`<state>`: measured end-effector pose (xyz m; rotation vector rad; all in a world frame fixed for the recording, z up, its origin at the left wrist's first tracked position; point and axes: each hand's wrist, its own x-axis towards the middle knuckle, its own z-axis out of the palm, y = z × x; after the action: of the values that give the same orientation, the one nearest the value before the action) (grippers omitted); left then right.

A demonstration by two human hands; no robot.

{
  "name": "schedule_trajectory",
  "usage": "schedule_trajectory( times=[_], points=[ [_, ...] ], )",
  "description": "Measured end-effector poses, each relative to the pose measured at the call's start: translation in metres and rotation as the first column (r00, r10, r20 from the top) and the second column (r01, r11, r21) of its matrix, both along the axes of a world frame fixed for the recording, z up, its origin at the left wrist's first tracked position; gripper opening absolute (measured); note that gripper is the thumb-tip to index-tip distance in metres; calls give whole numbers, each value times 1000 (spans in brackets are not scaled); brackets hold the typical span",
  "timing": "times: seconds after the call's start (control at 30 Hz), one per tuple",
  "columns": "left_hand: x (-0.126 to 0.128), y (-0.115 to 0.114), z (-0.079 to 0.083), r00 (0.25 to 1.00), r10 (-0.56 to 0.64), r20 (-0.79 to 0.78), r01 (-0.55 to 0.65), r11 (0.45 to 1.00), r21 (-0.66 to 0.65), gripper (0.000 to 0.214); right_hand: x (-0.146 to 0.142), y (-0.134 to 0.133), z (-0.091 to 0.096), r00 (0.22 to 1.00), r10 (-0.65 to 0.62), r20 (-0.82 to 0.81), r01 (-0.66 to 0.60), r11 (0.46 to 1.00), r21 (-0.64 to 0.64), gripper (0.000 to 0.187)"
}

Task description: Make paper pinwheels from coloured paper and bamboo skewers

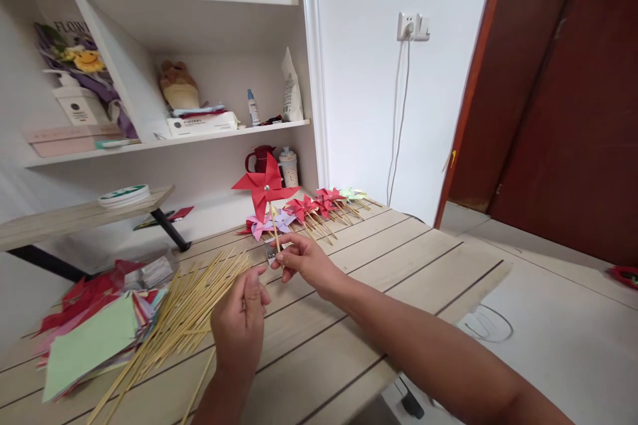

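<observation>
The right hand (306,259) is above the middle of the table (399,265). Its fingers are pinched together on the lower end of a thin stick (275,232). This stick stands almost upright and carries 1 red pinwheel (264,187) at its top, at 12 o'clock from the hand. A small grey thing is just at the fingertips, but it is too small to tell what it is.

The left hand (240,325) is at 7 o'clock from the right hand, near it but not touching. Its back faces the camera and the fingers are curled inward; I cannot tell if it grips something.

A loose bundle of bamboo sticks (189,309) lies on the table at 9 o'clock from the left hand, just beside it. Further at 9 o'clock there is a pile of coloured paper (90,345).

A row of finished pinwheels (319,207) lies flat at the far edge of the table, at 1 o'clock from the right hand. Behind them stands a white shelf (199,136). A wall socket (413,26) is at 1 o'clock, and a brown door (573,113) is at 3 o'clock.
</observation>
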<state>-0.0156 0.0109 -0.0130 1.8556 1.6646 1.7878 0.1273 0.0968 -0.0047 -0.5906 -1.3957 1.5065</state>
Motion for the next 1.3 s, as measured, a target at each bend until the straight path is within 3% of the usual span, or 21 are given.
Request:
schedule_trajectory(
  times=[0.13,0.27,0.33,0.37,0.47,0.6,0.7,0.83,0.93,1.03,1.17,1.3],
  points=[
    [-2,8,-13,979,-69,-194,82,995,58,41,7,14,2,1000,-26,-11,26,999,32,38],
    [-1,9,-13,954,-103,-280,108,994,2,40,28,51,6,970,-243,-6,243,970,20,39],
    [0,8,-12,950,-107,-293,107,994,-17,41,45,72,6,877,-471,97,467,882,64,31],
    [1,8,-11,951,-102,-292,104,995,-9,42,56,83,5,842,-526,124,521,851,73,30],
    [2,8,-11,949,-104,-296,108,994,-2,43,94,108,-3,747,-634,202,626,772,109,36],
    [4,8,-13,929,-129,-348,125,992,-35,44,151,130,-22,556,-755,346,764,629,145,33],
    [7,5,-15,890,-163,-426,148,987,-67,45,186,139,-36,429,-774,465,819,551,161,17],
    [15,3,-16,787,-246,-567,139,964,-225,46,212,149,-51,346,-740,577,831,527,179,14],
    [21,3,-16,693,-377,-614,106,897,-430,41,217,155,-55,299,-716,630,822,528,210,21],
    [24,2,-16,655,-501,-566,114,806,-581,32,216,159,-55,236,-684,691,801,539,261,24],
    [24,1,-15,656,-542,-526,127,766,-631,26,211,161,-54,125,-661,740,769,535,349,27],
    [27,-1,-13,603,-553,-575,55,748,-661,26,209,165,-53,29,-653,756,745,519,419,26]
  ],
)
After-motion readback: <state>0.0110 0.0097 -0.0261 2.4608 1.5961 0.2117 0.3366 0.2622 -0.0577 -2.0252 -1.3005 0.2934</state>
